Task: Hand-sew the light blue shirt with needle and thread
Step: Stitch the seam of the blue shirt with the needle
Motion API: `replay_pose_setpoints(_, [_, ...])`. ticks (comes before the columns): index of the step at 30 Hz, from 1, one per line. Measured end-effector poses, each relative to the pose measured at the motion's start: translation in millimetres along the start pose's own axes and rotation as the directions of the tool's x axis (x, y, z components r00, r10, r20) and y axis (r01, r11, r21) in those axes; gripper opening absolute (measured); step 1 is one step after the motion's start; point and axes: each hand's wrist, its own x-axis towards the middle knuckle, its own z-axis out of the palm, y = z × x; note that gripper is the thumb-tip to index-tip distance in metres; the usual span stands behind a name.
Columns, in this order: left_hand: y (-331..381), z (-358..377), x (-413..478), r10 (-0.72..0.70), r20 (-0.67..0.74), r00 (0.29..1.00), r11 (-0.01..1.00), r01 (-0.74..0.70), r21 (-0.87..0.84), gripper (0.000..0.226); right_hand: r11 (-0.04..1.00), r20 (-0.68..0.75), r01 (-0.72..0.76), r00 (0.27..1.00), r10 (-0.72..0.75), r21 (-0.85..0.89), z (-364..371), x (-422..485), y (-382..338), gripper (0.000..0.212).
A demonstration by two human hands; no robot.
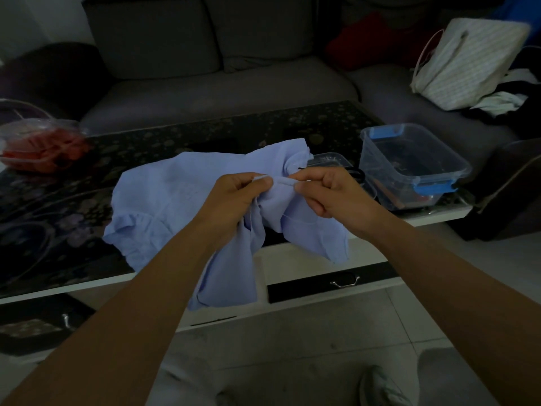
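Over the table [292,124], a shirt [175,194] fold is pinched taut between left hand [234,197] and right hand [333,191], likely steadied for stitching

The shirt [175,194] lies on the table [205,133] with its near part hanging over the front edge, where the left hand [234,197] and the right hand [330,191] pinch a raised fold side by side. Right of the shirt stands a storage box [380,171], with a small tray [330,159] between them, and a plastic container [38,148] sits well to the left. Behind the shirt, past the table, is a sofa [219,86] with a tote bag [468,63] on its right end.
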Motion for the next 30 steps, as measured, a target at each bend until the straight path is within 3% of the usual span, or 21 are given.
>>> replay_pose_setpoints(9, [-8.8,-5.2,5.1,0.015,0.061,0.998,0.997,-0.02,0.076,0.024,0.992,0.044,-0.009,0.999,0.004,0.125,2.5,0.0,3.2,0.012])
replay_pose_setpoints(13, [-9.4,-2.1,4.2,0.05,0.075,0.996,0.993,-0.058,0.101,0.038,0.991,0.042,0.012,0.999,-0.018,0.131,8.0,0.8,3.5,0.013])
replay_pose_setpoints(17, [-12.5,4.5,8.8,0.025,0.005,1.0,0.992,-0.025,0.121,0.046,0.988,-0.004,0.021,1.0,-0.021,0.15,7.8,2.3,1.1,0.017])
replay_pose_setpoints(22, [-8.7,-0.3,8.6,0.002,0.029,1.0,0.996,-0.005,0.09,0.026,0.984,-0.028,0.016,1.0,-0.011,0.175,8.8,3.8,2.9,0.019])
replay_pose_setpoints(30, [-3.0,0.7,2.5,-0.024,-0.018,1.0,0.998,0.025,0.053,0.037,0.984,0.06,0.018,0.998,-0.029,0.179,3.8,2.3,-0.5,0.014])
